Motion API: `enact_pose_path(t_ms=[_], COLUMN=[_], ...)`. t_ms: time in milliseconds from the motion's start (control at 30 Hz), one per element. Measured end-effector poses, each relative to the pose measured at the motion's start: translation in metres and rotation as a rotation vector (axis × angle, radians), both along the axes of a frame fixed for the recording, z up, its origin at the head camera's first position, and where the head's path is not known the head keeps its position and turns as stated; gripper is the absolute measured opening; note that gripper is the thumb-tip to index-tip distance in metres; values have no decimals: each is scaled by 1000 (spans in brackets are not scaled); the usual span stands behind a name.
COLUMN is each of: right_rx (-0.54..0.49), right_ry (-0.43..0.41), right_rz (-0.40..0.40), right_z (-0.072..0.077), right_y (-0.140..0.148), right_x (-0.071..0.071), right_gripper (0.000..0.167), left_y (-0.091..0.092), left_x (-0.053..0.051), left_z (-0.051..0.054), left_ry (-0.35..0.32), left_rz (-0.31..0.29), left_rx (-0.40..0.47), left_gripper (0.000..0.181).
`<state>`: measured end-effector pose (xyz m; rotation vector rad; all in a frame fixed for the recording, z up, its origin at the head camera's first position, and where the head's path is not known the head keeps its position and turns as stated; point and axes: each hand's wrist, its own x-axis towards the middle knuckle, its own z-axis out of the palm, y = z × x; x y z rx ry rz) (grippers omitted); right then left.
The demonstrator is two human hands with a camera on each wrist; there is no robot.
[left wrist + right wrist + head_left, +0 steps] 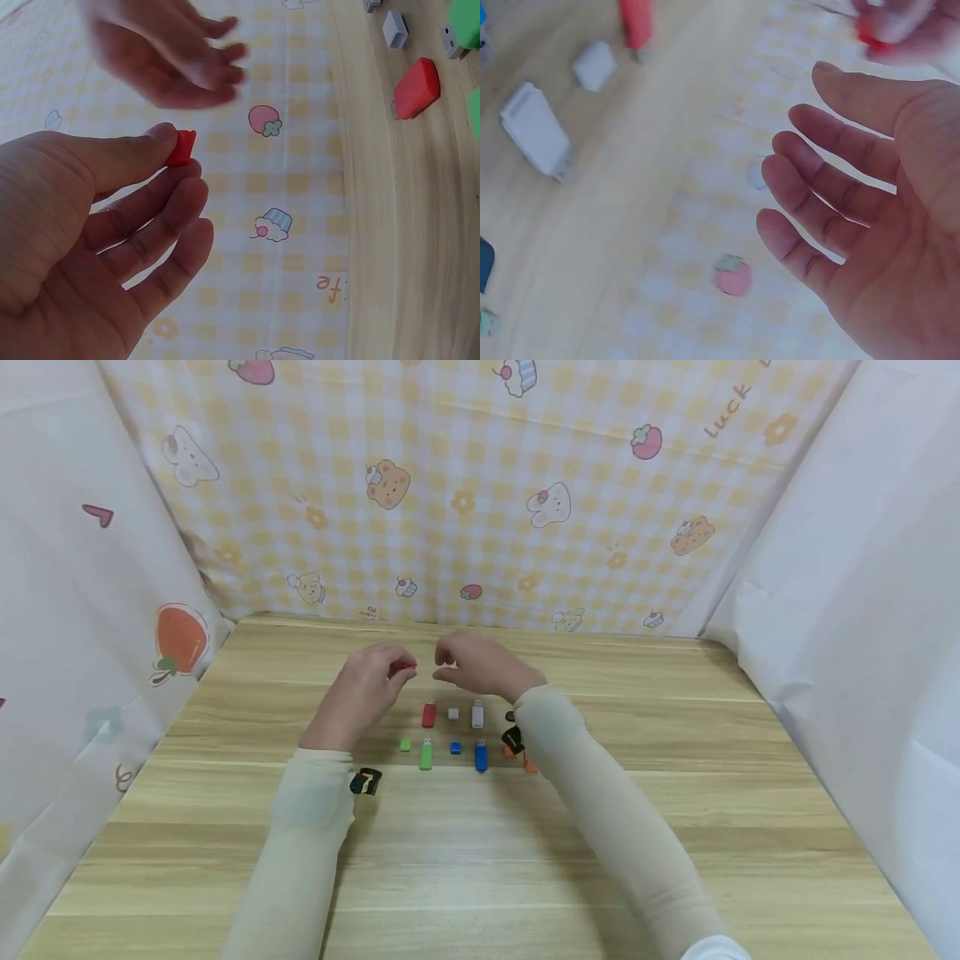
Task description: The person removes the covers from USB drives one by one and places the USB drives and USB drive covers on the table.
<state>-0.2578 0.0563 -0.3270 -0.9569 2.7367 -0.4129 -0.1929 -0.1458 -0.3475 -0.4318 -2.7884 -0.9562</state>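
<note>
Between thumb and forefinger my left hand (362, 685) pinches a small red USB stick cap (181, 148), raised near the back of the table. Facing it, my right hand (483, 664) has loosely bent, spread fingers; its palm holds nothing in the right wrist view. On the table below the hands lie a red USB stick (429, 714), a white cap (453, 714) and a white USB stick (477, 716). Nearer the front are a green cap (405, 746), green stick (426, 754), blue cap (455, 748) and blue stick (481, 756).
Orange pieces (531, 766) and a small black piece (511, 717) lie partly hidden by the right forearm. A checked cloth (465, 543) hangs behind the wooden table (420, 877). White cloths hang along both sides.
</note>
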Motion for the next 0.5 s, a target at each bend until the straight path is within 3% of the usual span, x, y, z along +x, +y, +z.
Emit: enact_pose_path(t_ms=[200,500], right_rx=[-55,-135], right_ry=[63,89], right_rz=[-11,-62], right_z=[11,6], right_y=[22,51], right_x=[22,50], right_gripper=[28,29], left_y=[0,0], left_x=[-2,-7], left_z=[-2,-13], left_ry=[-37,-139], left_rz=[13,14], left_rx=[16,-11], left_gripper=[13,11])
